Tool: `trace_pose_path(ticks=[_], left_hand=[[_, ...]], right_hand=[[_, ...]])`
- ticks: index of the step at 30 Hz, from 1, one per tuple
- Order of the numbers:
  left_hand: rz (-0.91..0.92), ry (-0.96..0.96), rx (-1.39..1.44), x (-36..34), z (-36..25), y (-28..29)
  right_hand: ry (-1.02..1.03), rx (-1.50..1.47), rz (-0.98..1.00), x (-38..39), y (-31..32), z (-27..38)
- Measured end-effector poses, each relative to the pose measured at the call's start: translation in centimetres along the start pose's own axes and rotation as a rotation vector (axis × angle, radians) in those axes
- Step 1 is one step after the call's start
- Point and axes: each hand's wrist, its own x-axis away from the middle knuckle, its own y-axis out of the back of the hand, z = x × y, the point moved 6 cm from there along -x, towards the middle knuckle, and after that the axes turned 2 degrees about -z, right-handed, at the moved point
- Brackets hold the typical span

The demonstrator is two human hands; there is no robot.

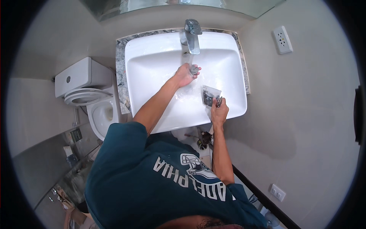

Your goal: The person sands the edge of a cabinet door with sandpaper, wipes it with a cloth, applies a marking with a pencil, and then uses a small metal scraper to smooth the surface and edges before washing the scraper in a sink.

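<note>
The white basin (152, 65) holds both hands and little else that can be made out; its bowl looks wet, with water glinting near the middle. The left hand (185, 74) reaches in under the chrome tap (191, 36), its fingers curled around a small grey lump (195, 70) that sits at the fingertips, directly below the spout. The right hand (219, 111) rests at the basin's near right rim, closed on the handle of a scraper (211, 95) whose flat, grey-smeared blade points up and inward over the bowl. The blade lies just right of the left hand, apart from it. A speckled stone bench (121, 76) frames the basin. To the left stands a white toilet (91, 99) with its seat raised and an open bowl.
</note>
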Motion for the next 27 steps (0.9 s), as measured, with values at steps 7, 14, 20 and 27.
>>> trace_pose_path(ticks=[7,14,20,27], left_hand=[[0.010,-0.161,-0.331,0.0,0.2,0.6],[-0.098,-0.029,-0.133,0.0,1.2,-1.9],[0.104,-0.105,-0.366,0.4,-0.8,0.2],[0.035,-0.142,-0.181,0.4,-0.8,-2.6]], right_hand=[[0.046,-0.006,-0.072,-0.2,0.3,-0.4],[0.022,0.003,-0.069,-0.1,0.6,-1.3],[0.060,0.042,-0.112,-0.2,0.6,-1.0],[0.049,0.036,-0.085,-0.3,0.6,-1.0]])
